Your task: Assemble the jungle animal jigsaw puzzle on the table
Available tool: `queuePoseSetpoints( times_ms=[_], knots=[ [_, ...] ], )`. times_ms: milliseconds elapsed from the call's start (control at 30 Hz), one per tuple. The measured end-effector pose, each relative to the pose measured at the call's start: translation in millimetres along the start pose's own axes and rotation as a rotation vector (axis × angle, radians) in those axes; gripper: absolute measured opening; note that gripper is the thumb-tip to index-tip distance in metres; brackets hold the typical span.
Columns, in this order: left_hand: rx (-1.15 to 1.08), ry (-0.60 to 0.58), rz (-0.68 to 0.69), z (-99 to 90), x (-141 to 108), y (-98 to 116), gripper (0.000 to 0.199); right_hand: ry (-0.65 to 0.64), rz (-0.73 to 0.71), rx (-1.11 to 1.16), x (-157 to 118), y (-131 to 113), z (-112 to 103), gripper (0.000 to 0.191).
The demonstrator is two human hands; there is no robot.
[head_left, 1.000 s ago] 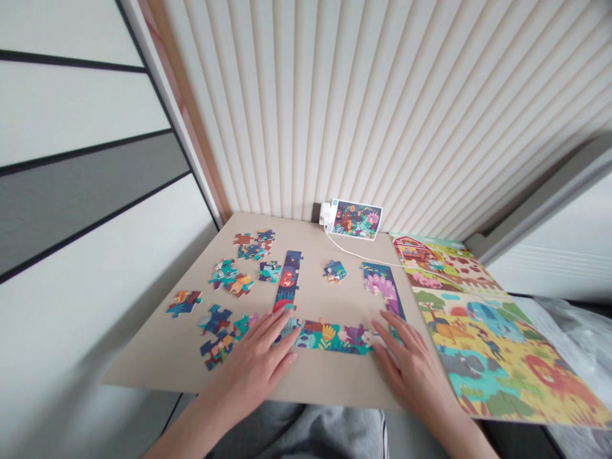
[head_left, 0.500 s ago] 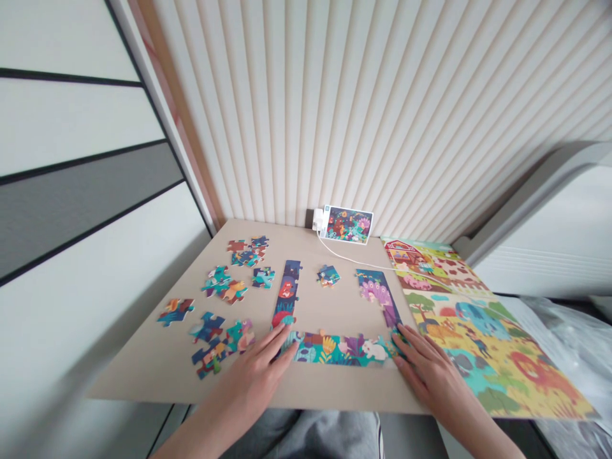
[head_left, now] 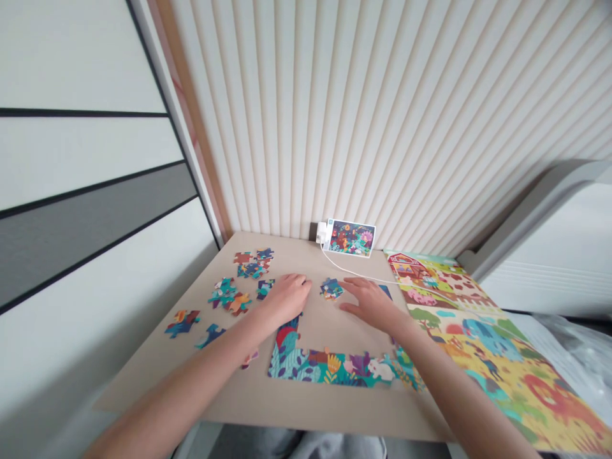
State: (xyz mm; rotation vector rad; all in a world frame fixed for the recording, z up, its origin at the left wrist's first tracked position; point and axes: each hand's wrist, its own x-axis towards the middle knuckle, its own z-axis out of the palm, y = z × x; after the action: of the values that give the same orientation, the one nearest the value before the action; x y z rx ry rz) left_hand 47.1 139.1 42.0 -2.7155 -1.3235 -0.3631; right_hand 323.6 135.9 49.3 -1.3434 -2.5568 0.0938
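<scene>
Right hand (head_left: 370,305) open, empty, just beside puzzle piece (head_left: 331,289); left hand (head_left: 287,298) curled on board (head_left: 229,401) (grip hidden, cannot tell).

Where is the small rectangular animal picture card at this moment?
In the head view, the small rectangular animal picture card sits at the far edge of the tan board, right beside the white plug.

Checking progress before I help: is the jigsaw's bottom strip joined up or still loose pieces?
Joined: the bottom strip lies as one continuous band without gaps, its left end turning up toward the left hand.
</scene>
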Motion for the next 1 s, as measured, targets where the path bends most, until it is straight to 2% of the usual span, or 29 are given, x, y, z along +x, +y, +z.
queuePoseSetpoints(
  times_ms=[100, 200, 300, 400, 600, 767, 833, 1000],
  knots=[
    [-0.02, 0.058, -0.053, 16.6, 11, -11, 0.029, -0.036, -0.065, 0.146, 26, 8, 17, 0.067],
    [-0.082, 0.125, -0.042, 25.5, 2, -15, 0.031, -0.016, -0.07, 0.249, 30, 13, 28, 0.061],
    [-0.135, 0.144, -0.036, 27.1, -7, -15, 0.033, 0.025, -0.039, 0.255, 23, 12, 29, 0.055],
    [-0.185, 0.125, -0.003, 23.7, -9, -11, 0.035, 0.041, -0.023, 0.28, 14, 11, 22, 0.055],
    [-0.251, 0.014, 0.22, 19.3, -8, 3, 0.043, 0.119, 0.071, 0.245, 10, 31, 14, 0.047],
    [-0.285, -0.015, 0.199, 23.0, -9, 6, 0.042, 0.135, 0.116, 0.109, 11, 38, 21, 0.043],
    [-0.3, -0.016, 0.202, 22.2, -9, 5, 0.04, 0.131, 0.084, 0.079, 10, 32, 25, 0.044],
    [-0.254, 0.032, 0.191, 17.5, -9, -1, 0.037, 0.072, -0.101, 0.139, 11, 10, 31, 0.046]
  ],
)
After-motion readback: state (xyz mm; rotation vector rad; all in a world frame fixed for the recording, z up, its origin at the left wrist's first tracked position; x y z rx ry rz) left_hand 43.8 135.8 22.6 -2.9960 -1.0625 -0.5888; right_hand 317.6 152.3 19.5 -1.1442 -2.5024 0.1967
